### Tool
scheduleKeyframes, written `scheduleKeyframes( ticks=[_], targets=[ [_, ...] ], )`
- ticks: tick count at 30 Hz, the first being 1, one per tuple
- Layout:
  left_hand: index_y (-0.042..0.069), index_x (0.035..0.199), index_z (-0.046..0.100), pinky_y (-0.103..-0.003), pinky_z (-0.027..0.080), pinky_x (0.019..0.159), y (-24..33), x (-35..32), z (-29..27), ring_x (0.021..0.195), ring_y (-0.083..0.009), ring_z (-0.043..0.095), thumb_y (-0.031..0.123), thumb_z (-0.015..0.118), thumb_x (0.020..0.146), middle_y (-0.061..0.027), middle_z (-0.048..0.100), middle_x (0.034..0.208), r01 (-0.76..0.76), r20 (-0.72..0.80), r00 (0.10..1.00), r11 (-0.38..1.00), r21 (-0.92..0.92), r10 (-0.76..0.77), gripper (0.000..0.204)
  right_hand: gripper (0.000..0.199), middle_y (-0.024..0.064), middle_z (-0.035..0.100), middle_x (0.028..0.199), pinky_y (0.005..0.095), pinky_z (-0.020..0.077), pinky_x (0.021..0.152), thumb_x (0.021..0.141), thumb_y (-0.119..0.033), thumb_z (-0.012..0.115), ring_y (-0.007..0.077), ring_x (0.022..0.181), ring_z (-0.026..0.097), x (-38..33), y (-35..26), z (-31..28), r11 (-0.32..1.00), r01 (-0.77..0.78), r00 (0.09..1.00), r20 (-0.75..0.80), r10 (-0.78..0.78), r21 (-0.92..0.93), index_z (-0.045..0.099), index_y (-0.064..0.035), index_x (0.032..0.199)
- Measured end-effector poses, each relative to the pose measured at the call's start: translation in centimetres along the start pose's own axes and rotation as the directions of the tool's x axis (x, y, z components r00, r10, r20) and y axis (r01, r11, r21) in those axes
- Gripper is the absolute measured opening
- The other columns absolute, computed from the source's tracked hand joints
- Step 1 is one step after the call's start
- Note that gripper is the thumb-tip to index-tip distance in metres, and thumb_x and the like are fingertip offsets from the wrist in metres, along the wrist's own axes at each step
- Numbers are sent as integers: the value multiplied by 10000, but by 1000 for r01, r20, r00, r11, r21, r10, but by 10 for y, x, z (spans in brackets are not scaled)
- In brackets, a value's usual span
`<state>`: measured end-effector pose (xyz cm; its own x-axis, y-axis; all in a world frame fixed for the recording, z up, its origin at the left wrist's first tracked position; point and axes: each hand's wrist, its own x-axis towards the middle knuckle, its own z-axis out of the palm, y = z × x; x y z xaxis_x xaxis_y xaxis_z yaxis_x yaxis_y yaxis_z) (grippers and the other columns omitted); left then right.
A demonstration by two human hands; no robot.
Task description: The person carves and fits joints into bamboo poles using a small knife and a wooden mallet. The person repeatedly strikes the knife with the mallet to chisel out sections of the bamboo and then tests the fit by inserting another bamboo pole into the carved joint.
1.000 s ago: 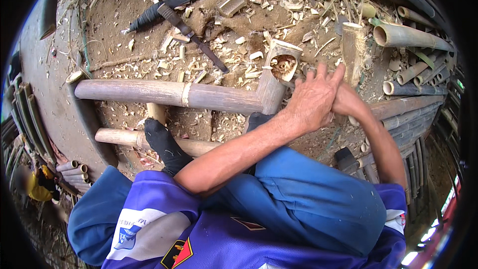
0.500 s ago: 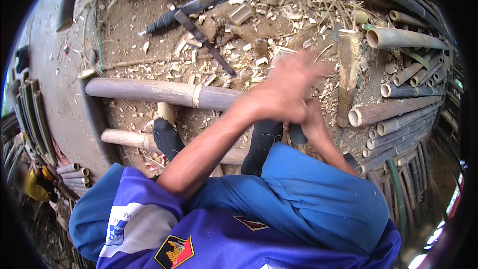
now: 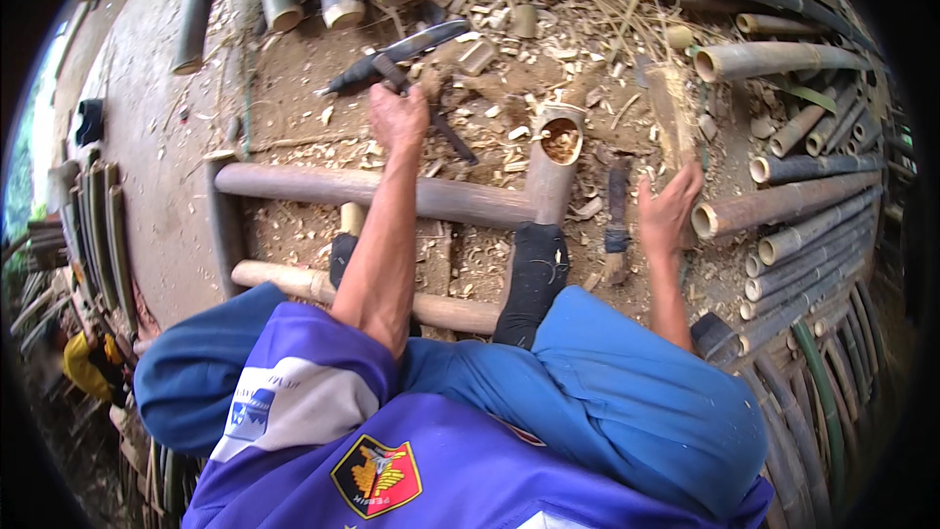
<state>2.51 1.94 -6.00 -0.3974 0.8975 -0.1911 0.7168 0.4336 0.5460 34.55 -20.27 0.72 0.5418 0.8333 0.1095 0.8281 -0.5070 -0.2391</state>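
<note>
My left hand [image 3: 399, 118] is at a dark, narrow chisel-like tool [image 3: 455, 140] on the ground, its fingers curled over the handle. At the right, my right hand [image 3: 672, 201] is spread over the lower end of a worn wooden block [image 3: 674, 118], thumb and fingers apart. Between them, a bamboo frame's dark rail [image 3: 372, 188] meets a thick bamboo post [image 3: 550, 186]. In the post's end is a rounded hole [image 3: 561, 141] with chips inside. My socked foot [image 3: 534, 269] presses beside the post. A short blade with a wrapped handle [image 3: 615, 235] lies right of it.
A large knife with a black-wrapped handle [image 3: 397, 56] lies beyond my left hand. Cut bamboo poles [image 3: 793, 206] are stacked at the right, with upright bamboo ends [image 3: 341, 0] at the top. Shavings cover the dirt. Another person in yellow [image 3: 86, 367] is at the far left.
My hands have parted from the middle: the left went up and left to the chisel-like tool, the right moved right onto the block. The post's hole and the short blade now show.
</note>
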Motion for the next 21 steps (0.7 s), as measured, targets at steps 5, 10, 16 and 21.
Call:
scheduleKeyframes(
  ticks=[5,10,16,21],
  targets=[
    [32,1138,651,-478,525,919,11,6,-6,1043,-370,686,325,753,787,-198,716,1058,132,13,991,990,-41,-132,468,771,318,423,1403,527,514,974,834,-175,793,454,1213,556,57,26,9,968,-31,982,171,76,-249,346,53,1419],
    [-3,1006,539,-332,583,516,47,-8,-42,726,-207,680,-4,586,865,-139,677,847,72,91,996,661,-747,-6,149,703,307,582,1137,552,554,784,828,-158,767,461,951,664,63,43,16,973,-108,970,193,148,-203,350,-1,1371],
    [-24,1131,614,-450,606,741,94,-57,-74,697,-158,618,132,663,926,-25,579,697,435,441,895,95,-896,67,262,592,260,630,1164,555,583,756,833,-134,750,410,918,698,47,35,-12,975,-96,970,237,47,201,372,-88,1287],
    [-71,1072,666,-374,600,677,101,-100,-49,558,-118,539,144,670,918,19,490,584,386,412,880,149,-910,236,264,870,279,476,1467,513,460,1129,865,-214,766,355,1317,539,58,6,-75,702,-403,910,341,237,588,288,-29,1568]
  ],
)
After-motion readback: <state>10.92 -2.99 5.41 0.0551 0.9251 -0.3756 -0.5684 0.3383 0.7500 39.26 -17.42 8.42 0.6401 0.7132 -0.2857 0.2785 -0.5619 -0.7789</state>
